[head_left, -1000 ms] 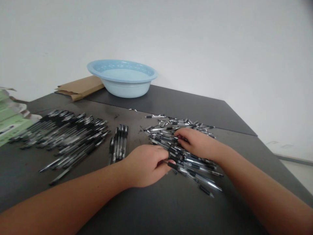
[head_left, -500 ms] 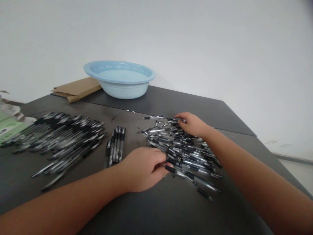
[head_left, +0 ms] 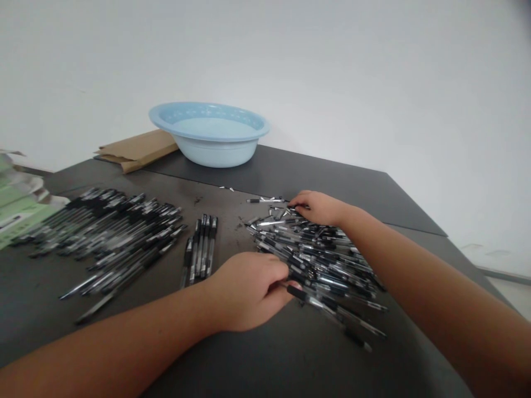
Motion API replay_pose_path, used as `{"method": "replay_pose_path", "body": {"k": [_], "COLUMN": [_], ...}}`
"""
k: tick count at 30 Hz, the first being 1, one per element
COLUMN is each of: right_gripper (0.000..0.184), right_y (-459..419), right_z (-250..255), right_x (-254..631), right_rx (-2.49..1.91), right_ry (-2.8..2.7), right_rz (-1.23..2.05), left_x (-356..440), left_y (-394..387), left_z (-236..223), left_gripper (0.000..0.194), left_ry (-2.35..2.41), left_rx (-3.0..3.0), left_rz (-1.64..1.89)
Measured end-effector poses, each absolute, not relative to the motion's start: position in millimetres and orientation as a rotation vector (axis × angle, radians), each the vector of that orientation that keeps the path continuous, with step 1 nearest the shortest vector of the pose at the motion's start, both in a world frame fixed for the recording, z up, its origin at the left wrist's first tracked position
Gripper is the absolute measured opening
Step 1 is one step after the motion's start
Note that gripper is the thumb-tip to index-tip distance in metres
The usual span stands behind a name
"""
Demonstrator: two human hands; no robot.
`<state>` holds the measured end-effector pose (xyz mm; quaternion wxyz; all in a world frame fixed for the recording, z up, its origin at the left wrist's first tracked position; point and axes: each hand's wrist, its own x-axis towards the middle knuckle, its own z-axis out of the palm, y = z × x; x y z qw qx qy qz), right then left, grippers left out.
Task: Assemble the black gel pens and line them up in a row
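My left hand (head_left: 249, 290) is closed at the near side of a loose pile of pens (head_left: 307, 243), pinching a clear-barrelled pen (head_left: 307, 297) with a black grip that points to the lower right. My right hand (head_left: 321, 207) reaches to the far edge of that pile with bent fingers drawn together; what lies between its fingertips is too small to name. Beside those fingers are several small silver pen tips (head_left: 286, 212). To the left of my left hand, a small row of capped pens (head_left: 203, 246) lies side by side.
A broad spread of black-capped pens (head_left: 124, 237) covers the left of the dark table (head_left: 257, 359). Green-and-white torn packaging (head_left: 25, 207) sits at the left edge. Toward the back are a light blue basin (head_left: 215, 152) and a brown paper bag (head_left: 139, 149), near a white wall.
My right hand has moved slightly left along the pile's far edge. My left hand keeps its pinch on the pen. The whole view has shifted a little.
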<state>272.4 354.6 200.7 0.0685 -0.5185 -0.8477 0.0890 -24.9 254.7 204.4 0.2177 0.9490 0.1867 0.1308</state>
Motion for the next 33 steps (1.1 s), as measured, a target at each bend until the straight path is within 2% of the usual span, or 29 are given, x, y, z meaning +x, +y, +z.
{"method": "replay_pose_path", "body": {"k": [8,12,14,16,19,21,24,27,33], "right_gripper": [0.032,0.033,0.043,0.062,0.083,0.078,0.056,0.042,0.035], "right_y": [305.1,262.1,241.4,223.9,207.4,204.7,211.5,222.8,232.3], "right_z": [213.2,223.2,220.6,211.8,194.4,184.9,177.6,176.9,180.6], "right_x": [260.3,285.0,310.6,336.7,357.6,354.8,335.0,314.2,298.5], "right_rx": [-1.626,-1.612,-1.751,-1.972,-2.123,-1.996,-1.770,-1.655,-1.492], "right_ry": [-2.477,-2.384,-2.310,-2.249,-2.176,-2.174,-2.152,-2.160,-2.162], "right_rz": [0.464,0.490,0.370,0.234,0.296,0.349,0.274,0.246,0.239], "left_x": [-24.8,-24.4,-24.0,-23.6,-22.7,-21.8,-20.1,-18.8,-19.9], "left_y": [254.5,255.1,255.4,255.5,255.8,256.4,257.9,259.5,260.6], "left_z": [203.5,204.4,204.8,204.7,204.7,205.5,208.2,210.4,210.1], "left_gripper": [0.034,0.035,0.035,0.035,0.034,0.033,0.032,0.035,0.037], "left_ry": [0.518,0.543,0.552,0.562,0.608,0.648,0.666,0.673,0.678], "left_rx": [2.620,2.615,2.605,2.594,2.576,2.560,2.536,2.521,2.509], "left_rz": [0.379,0.348,0.322,0.297,0.244,0.201,0.156,0.126,0.113]}}
